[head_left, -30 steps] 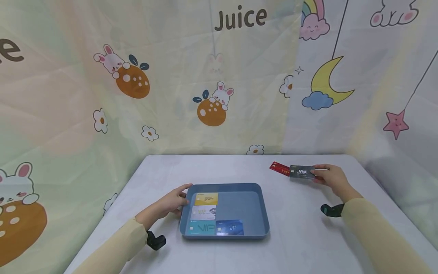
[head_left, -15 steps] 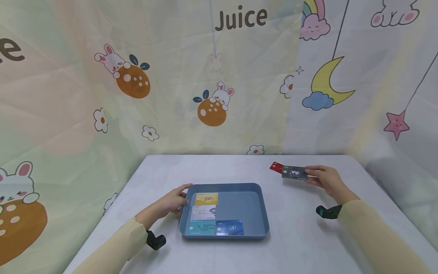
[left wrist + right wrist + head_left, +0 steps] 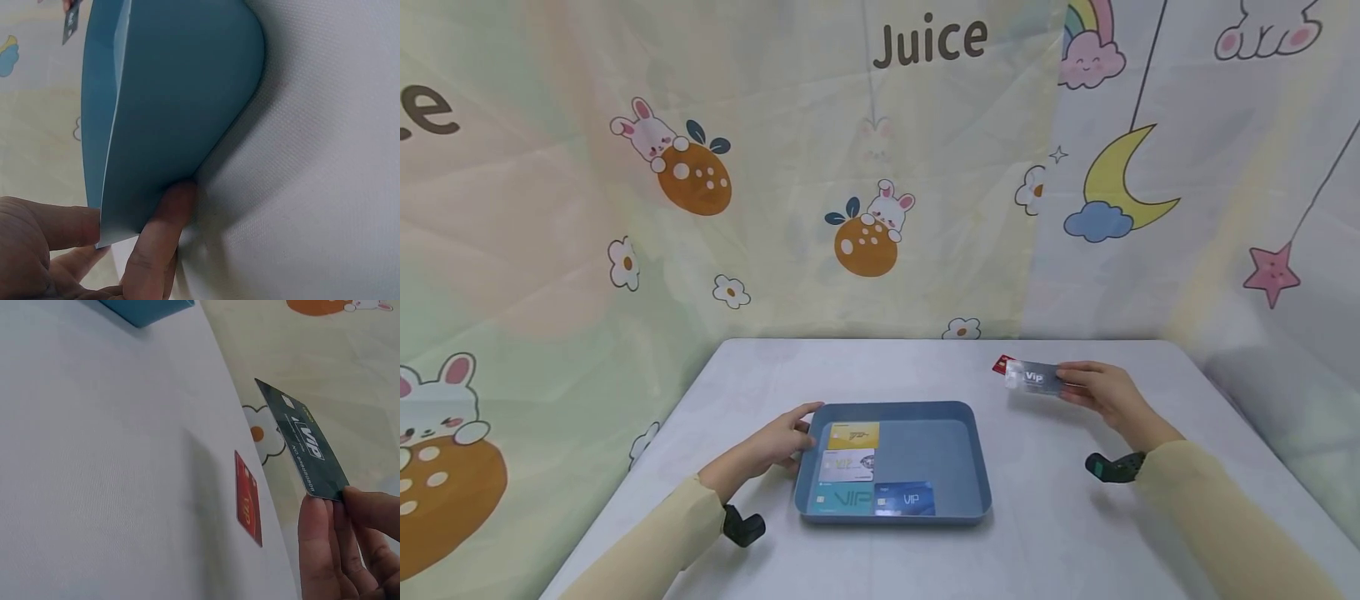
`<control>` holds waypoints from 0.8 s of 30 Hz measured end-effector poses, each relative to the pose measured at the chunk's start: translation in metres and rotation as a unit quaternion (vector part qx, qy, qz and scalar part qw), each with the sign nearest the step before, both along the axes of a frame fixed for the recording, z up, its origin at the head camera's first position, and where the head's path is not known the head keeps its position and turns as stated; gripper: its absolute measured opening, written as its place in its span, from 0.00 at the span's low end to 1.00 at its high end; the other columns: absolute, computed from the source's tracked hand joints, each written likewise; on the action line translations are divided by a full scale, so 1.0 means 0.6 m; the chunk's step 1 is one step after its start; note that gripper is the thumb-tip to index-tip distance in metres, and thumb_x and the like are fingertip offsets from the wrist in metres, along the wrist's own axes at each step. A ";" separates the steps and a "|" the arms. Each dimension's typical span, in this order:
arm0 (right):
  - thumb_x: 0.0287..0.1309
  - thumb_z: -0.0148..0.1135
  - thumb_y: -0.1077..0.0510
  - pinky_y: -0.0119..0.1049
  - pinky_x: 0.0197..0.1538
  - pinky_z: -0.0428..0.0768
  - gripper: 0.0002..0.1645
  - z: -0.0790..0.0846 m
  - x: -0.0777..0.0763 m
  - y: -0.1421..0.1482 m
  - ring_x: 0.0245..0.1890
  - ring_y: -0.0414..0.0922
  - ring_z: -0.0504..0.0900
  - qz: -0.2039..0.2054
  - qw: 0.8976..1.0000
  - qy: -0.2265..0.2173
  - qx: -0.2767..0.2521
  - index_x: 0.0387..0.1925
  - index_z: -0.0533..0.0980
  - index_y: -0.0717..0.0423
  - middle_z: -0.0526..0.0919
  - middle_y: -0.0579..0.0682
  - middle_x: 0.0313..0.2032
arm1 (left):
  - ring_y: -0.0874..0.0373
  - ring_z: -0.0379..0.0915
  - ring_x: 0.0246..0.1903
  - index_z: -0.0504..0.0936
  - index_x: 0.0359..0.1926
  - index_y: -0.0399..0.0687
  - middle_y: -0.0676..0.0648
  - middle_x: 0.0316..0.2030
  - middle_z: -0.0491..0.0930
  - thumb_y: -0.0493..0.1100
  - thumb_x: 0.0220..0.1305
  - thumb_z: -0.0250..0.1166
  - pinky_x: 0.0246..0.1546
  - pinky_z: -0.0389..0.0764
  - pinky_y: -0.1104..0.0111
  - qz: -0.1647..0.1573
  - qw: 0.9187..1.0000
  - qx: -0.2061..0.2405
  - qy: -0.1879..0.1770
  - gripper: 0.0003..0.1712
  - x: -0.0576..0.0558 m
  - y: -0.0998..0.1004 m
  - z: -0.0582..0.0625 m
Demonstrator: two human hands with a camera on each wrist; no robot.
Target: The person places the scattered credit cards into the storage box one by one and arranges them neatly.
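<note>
My right hand [image 3: 1108, 396] pinches a dark grey VIP card [image 3: 309, 440] by one end, holding it tilted above the white table. Light glares off the card in the head view. A red VIP card [image 3: 247, 500] lies on the table below and beyond it, partly covered by the grey card in the head view. With my left hand [image 3: 775, 437] I grip the left wall of a blue tray [image 3: 936, 450]; one fingertip is hidden behind the rim. Inside the tray lie a yellow card [image 3: 853, 435], a white card [image 3: 847, 466], a teal card [image 3: 844, 498] and a blue card [image 3: 905, 499].
A white cloth covers the table [image 3: 1052, 517]. Behind it hangs a printed cloth [image 3: 790, 167] with rabbits, flowers and a moon. A black wrist camera [image 3: 741, 527] sits on the left forearm, another black camera [image 3: 1114, 467] on the right.
My right hand has lifted the grey card and carried it left, over more of the red card. Its face now tilts and catches the light. The left hand and tray stay put.
</note>
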State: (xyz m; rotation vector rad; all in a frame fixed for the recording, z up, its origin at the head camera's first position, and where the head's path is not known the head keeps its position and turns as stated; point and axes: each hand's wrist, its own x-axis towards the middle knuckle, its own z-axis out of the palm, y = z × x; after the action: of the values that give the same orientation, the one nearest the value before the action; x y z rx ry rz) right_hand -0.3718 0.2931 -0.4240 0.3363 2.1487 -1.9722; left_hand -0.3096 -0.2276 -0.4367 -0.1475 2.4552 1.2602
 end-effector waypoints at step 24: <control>0.72 0.62 0.57 0.34 0.49 0.85 0.35 0.039 0.028 -0.116 0.39 0.39 0.86 0.088 0.995 0.043 -0.001 0.72 0.63 0.71 0.66 0.70 0.66 | 0.44 0.75 0.51 0.59 0.80 0.53 0.31 0.65 0.70 0.31 0.66 0.60 0.35 0.84 0.60 0.001 1.000 0.008 -0.004 0.43 -0.001 0.000 0.002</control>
State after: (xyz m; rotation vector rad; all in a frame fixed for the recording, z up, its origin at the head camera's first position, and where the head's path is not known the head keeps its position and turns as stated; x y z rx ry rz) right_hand -0.3549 0.2236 -0.4006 0.0579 2.1447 -1.9235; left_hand -0.3104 -0.2275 -0.4358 -0.1508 2.4384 1.2766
